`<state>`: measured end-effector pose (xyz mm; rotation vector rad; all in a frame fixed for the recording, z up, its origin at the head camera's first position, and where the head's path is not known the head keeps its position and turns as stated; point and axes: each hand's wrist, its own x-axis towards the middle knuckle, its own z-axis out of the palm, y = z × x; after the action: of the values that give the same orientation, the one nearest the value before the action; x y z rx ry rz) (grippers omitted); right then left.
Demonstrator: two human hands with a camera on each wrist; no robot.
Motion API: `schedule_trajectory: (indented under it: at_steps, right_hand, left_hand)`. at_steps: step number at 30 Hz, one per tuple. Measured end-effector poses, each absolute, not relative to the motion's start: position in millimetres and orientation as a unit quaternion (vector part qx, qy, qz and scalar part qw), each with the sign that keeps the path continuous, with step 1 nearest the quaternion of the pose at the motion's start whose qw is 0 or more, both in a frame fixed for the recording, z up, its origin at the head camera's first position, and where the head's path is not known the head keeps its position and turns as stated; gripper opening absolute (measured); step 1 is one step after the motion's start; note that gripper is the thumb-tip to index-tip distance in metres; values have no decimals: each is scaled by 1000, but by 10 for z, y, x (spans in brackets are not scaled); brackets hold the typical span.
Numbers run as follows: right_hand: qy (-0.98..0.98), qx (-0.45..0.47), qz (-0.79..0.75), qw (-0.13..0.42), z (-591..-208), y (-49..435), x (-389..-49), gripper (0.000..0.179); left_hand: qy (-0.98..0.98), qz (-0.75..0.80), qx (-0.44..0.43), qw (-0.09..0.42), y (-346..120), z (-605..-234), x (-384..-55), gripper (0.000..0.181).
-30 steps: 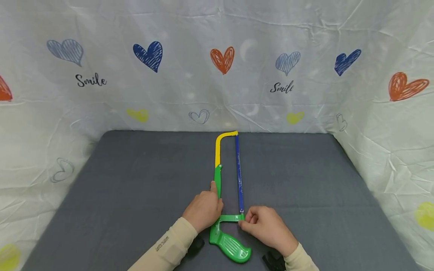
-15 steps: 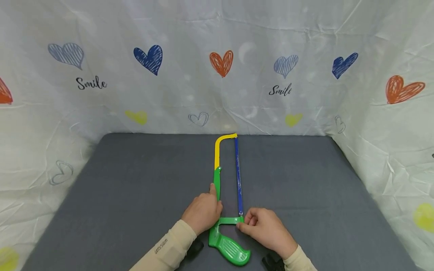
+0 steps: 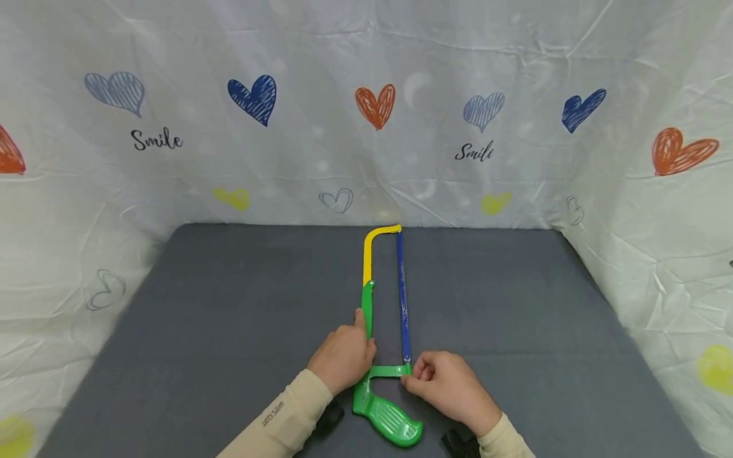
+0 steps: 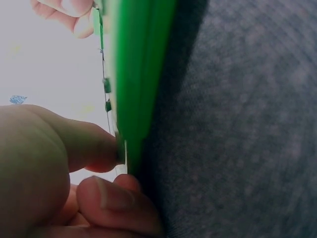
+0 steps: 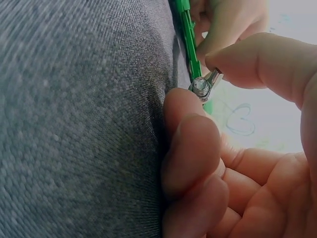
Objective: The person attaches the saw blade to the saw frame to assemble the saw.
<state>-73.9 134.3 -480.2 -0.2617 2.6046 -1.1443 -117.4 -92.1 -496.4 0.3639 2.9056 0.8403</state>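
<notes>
A hacksaw (image 3: 389, 371) lies on the dark grey table, with a green handle (image 3: 395, 423), a yellow front bow (image 3: 368, 257) and a blue blade (image 3: 403, 299) running along its right side. My left hand (image 3: 343, 356) grips the green part of the frame above the handle, index finger stretched along it. At the lower end of the blade, my right hand (image 3: 449, 385) pinches a metal wing nut (image 5: 202, 88) between thumb and fingers. The right wrist view shows the thumb tip against one wing and a fingertip just below. From the head, the nut is hidden by the fingers.
The grey cloth-covered table (image 3: 515, 305) stretches out on both sides of the saw. Behind it hangs a pale curtain (image 3: 321, 127) printed with hearts and the word "Smile". Black wrist cameras (image 3: 460, 443) show beneath the sleeves.
The head view has shifted slightly. Both hands keep the same places on the hacksaw, and the saw stays where it lay.
</notes>
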Motion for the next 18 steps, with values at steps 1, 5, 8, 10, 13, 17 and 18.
schedule_trajectory:
  at_steps: [1, 5, 8, 10, 13, 17, 18]
  right_hand:
    - [902, -92, -397, 142, -4800, 1343, -740, 25]
    - [901, -96, -397, 145, -4800, 1343, -757, 24]
    - [900, -99, -398, 148, -4803, 1341, -778, 23]
    - [900, -100, -398, 149, -4803, 1340, -788, 22]
    - [900, -101, -398, 150, -4804, 1344, -789, 20]
    - [901, -108, -393, 146, -4807, 1359, -778, 21]
    - [901, -110, -394, 147, -4808, 1365, -776, 21]
  left_hand:
    - [952, 277, 120, 45, -923, -4964, -1173, 72]
    - [955, 266, 128, 42, -932, -4931, -1160, 71]
    - [957, 256, 127, 40, -948, -4994, -1194, 71]
    - [958, 256, 121, 45, -937, -4934, -1185, 71]
    - [961, 247, 112, 60, -912, -4873, -1180, 70]
    - [959, 254, 106, 72, -896, -4871, -1178, 70]
    - [958, 257, 108, 68, -897, -4895, -1180, 70]
